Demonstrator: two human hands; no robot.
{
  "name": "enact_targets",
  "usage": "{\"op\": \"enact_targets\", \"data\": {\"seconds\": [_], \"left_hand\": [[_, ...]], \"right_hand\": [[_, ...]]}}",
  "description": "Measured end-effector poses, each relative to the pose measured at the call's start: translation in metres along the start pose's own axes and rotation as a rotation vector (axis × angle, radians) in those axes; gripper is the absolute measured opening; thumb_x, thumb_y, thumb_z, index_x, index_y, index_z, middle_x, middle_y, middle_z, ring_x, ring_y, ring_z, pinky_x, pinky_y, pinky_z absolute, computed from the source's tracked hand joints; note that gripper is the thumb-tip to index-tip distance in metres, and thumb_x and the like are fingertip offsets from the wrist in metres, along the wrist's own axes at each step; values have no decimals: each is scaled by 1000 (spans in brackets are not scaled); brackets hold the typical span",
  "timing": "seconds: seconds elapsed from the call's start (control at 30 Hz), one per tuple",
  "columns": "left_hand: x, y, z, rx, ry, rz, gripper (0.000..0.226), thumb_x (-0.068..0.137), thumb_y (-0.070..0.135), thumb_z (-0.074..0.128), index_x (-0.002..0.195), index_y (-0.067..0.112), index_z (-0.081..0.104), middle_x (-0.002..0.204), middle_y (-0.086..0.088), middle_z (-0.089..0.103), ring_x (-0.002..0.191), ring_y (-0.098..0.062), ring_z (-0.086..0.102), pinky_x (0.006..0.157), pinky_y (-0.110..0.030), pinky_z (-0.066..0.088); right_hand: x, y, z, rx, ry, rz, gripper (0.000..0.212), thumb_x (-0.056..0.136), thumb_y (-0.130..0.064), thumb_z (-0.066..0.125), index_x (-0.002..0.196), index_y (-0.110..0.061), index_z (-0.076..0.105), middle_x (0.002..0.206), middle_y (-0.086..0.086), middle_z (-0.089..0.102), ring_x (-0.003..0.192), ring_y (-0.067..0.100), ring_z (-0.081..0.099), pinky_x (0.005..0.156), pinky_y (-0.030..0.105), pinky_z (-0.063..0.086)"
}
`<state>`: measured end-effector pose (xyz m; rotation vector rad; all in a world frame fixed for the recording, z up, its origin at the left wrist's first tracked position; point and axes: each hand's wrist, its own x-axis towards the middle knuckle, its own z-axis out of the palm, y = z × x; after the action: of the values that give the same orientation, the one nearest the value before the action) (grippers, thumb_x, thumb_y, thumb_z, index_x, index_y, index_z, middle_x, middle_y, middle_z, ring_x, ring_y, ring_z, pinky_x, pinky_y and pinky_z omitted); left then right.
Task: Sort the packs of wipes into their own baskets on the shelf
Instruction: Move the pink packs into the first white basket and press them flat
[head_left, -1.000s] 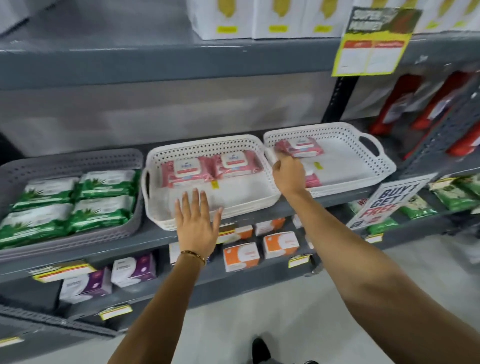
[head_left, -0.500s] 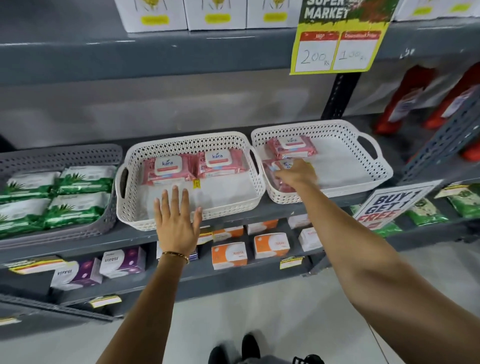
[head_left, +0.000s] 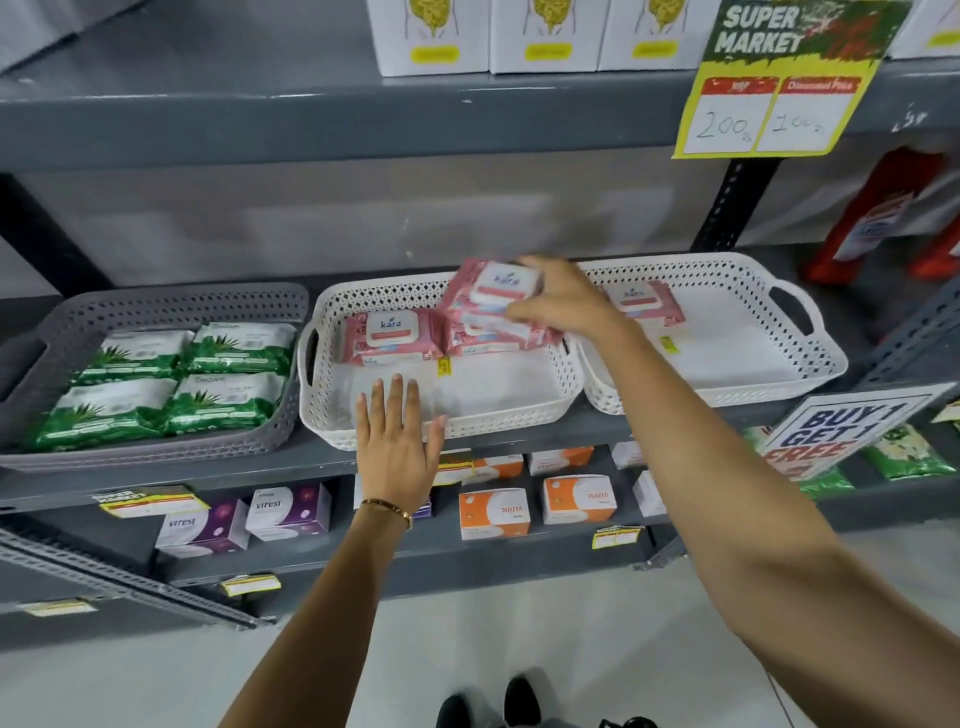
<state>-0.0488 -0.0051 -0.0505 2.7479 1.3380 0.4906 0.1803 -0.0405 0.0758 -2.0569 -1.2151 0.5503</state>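
Observation:
My right hand grips a pink pack of wipes, tilted, above the back right of the middle white basket. That basket holds two more pink packs, one at the back left and one partly under the held pack. My left hand lies flat, fingers spread, on the middle basket's front rim. The right white basket holds one pink pack. Several green packs fill the grey basket on the left.
A grey shelf board hangs above with white boxes and a yellow price sign. A "buy 1 get 1 free" card sticks out at the right. Small boxes fill the lower shelf. Red packs stand at far right.
My right hand took a pink pack out of the right basket, lifted it and carried it left over the middle basket. My left hand stayed on the middle basket's front rim.

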Motion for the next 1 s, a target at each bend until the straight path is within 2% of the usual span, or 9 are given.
{"op": "enact_targets", "data": {"seconds": [0.03,0.13,0.27,0.4,0.5,0.6,0.7,0.83,1.0], "left_hand": [[-1,-5,-1,-2,4,-14,75,95,52,8,130,-2,48,135,-24,48,129,-43,38,112,-42,3],[-5,-27,-4,-7,6,-47,77,95,53,8,132,-3,45,137,-25,45,131,-42,35,112,-41,2],[-8,-50,-9,14,-11,-42,77,94,54,5,136,-2,38,140,-25,41,134,-40,32,113,-39,0],[-7,-51,-9,16,-16,-8,76,95,52,4,136,-2,40,140,-23,44,133,-39,34,112,-41,3],[-7,-49,-7,33,2,-18,77,95,54,5,135,-2,41,140,-22,44,133,-39,33,112,-45,6],[-5,-39,-7,41,18,-34,79,94,55,5,134,-2,43,139,-22,45,133,-40,33,111,-46,5],[-2,-15,-6,29,7,1,78,95,54,5,132,-1,46,138,-23,46,131,-41,36,111,-48,9],[3,32,1,-1,-11,75,76,95,51,4,130,0,48,138,-21,46,131,-41,36,111,-52,19],[15,89,11,-11,-46,94,76,95,52,5,129,1,50,136,-20,49,130,-40,39,110,-55,22]], "right_hand": [[3,-6,15,-35,-75,-29,73,69,-18,77,135,-14,46,122,7,60,95,19,62,64,12,54],[7,-19,64,-70,-254,-61,76,67,-13,79,135,-14,46,123,9,59,105,23,62,83,31,57],[6,-27,115,-111,-375,-104,80,72,-13,77,141,-16,37,137,10,52,109,22,59,87,29,50],[12,-19,143,-239,-403,-150,82,75,-18,75,145,-18,31,154,7,33,140,25,33,115,40,30],[13,-11,143,-279,-404,-178,80,79,-19,72,146,-16,29,157,5,25,145,22,20,120,43,19],[9,-10,121,-110,-314,-144,74,80,-13,71,143,-16,34,155,2,30,140,22,30,115,38,24],[12,1,86,37,-114,-94,64,80,-10,70,138,-13,43,151,7,38,135,22,40,112,33,28],[14,35,38,-40,210,-52,50,84,-11,63,132,-6,51,139,12,53,127,24,52,108,28,36],[21,100,-5,-274,309,110,29,82,-7,55,110,-7,61,113,19,65,107,35,60,88,37,50]]}}
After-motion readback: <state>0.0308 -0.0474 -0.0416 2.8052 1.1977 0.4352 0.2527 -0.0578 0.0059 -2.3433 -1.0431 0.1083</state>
